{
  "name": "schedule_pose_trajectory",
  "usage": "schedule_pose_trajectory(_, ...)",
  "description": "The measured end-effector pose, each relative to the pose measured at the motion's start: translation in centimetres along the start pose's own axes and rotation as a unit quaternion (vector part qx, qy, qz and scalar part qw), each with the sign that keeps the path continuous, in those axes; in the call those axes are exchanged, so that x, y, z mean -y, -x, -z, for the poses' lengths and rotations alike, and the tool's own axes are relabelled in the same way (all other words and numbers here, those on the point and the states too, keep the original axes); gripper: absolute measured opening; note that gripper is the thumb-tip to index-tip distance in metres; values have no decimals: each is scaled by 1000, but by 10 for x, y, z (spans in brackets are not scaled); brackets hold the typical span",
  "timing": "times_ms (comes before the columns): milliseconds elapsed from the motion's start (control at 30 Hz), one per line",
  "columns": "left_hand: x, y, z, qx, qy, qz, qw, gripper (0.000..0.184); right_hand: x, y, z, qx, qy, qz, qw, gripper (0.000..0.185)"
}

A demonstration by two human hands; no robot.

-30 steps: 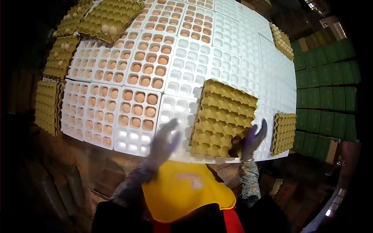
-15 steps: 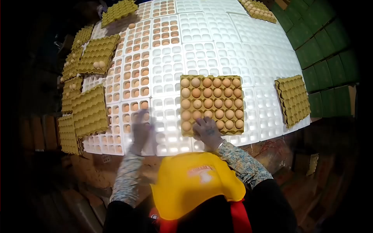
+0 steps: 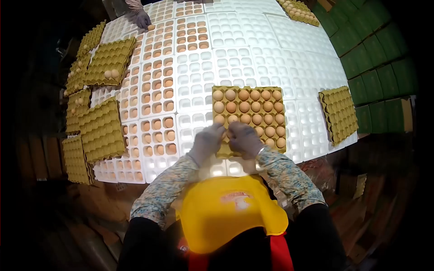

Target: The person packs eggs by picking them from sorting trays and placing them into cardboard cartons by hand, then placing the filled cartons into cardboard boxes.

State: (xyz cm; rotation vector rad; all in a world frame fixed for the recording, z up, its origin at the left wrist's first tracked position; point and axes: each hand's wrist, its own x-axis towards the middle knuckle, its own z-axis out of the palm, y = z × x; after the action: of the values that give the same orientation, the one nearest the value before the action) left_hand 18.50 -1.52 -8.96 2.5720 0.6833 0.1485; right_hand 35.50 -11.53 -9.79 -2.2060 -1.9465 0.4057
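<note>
A brown pulp tray of eggs (image 3: 244,107) lies on white moulded trays (image 3: 195,72). Over its near-left part, my gloved left hand (image 3: 209,140) has its fingers curled, the tips at the eggs. Close beside it, my gloved right hand (image 3: 246,139) is also closed above the same tray. The two hands nearly meet at the fingertips. What they grip is hidden behind the fingers, as are several egg cups beneath. Left of my hands, a white tray (image 3: 158,135) has eggs sitting in its cups.
Stacked pulp trays (image 3: 103,128) line the left edge, one bearing two loose eggs (image 3: 111,73). Another pulp tray (image 3: 339,115) lies at right, and one with eggs (image 3: 299,11) at the back. Another person's gloved hand (image 3: 142,19) is at the far left. Green boxes (image 3: 379,81) stand right.
My left hand has moved right, from the white trays to the egg tray. My right hand has shifted slightly up. At the far left, a person's hand has appeared and a pulp tray is gone.
</note>
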Motion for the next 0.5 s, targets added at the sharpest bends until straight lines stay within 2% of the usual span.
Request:
schedule_pose_trajectory(33, 0, -1, -9, 15, 1, 33, 999, 34, -4, 5, 27, -33, -172, -53, 983, 34)
schedule_pose_trajectory(67, 0, -4, -4, 6, 6, 38, 999, 34, -8, 2, 44, -62, -337, -98, 934, 33)
schedule_pose_trajectory(133, -1, -4, 15, -45, 221, 134, 965, 36, -12, -7, 46, -70, -316, -73, 943, 28)
schedule_pose_trajectory(167, 0, -7, 18, -114, 284, 151, 940, 32, -13, -16, 52, -75, -184, -64, 978, 26)
schedule_pose_trajectory(200, 4, -16, 17, -196, 250, 118, 941, 32, -11, -23, 53, -76, -50, -51, 995, 25)
schedule_pose_trajectory(233, 12, -27, 12, -150, 197, 114, 962, 37, -5, -32, 42, -7, 16, -78, 997, 21)
schedule_pose_trajectory(267, 25, -36, 1, -110, 138, 113, 978, 42, -9, -36, 26, -6, 14, -64, 998, 21)
schedule_pose_trajectory(300, 47, -41, -50, -108, 59, 52, 991, 40, -19, -39, 4, -19, 82, -59, 995, 17)
schedule_pose_trajectory(333, 28, -42, -37, -100, 45, 104, 988, 37, -24, -46, -10, -35, 145, -45, 988, 13)
schedule_pose_trajectory(367, 6, -42, -22, -90, 31, 157, 983, 34, -22, -49, -6, -61, 124, -21, 990, 18)
schedule_pose_trajectory(400, 18, -53, -40, -79, 29, 174, 981, 33, -20, -45, 7, -83, 101, 0, 991, 23)
schedule_pose_trajectory(433, 30, -64, -58, -69, 27, 192, 979, 32, -26, -44, 18, -43, 56, -5, 998, 26)
schedule_pose_trajectory(467, 23, -63, -28, -4, 36, 229, 973, 36, -20, -39, 28, -49, -3, -45, 998, 32)
schedule_pose_trajectory(500, 33, -49, -16, -9, 35, 247, 968, 36, -13, -34, 38, -60, -62, -83, 993, 38)
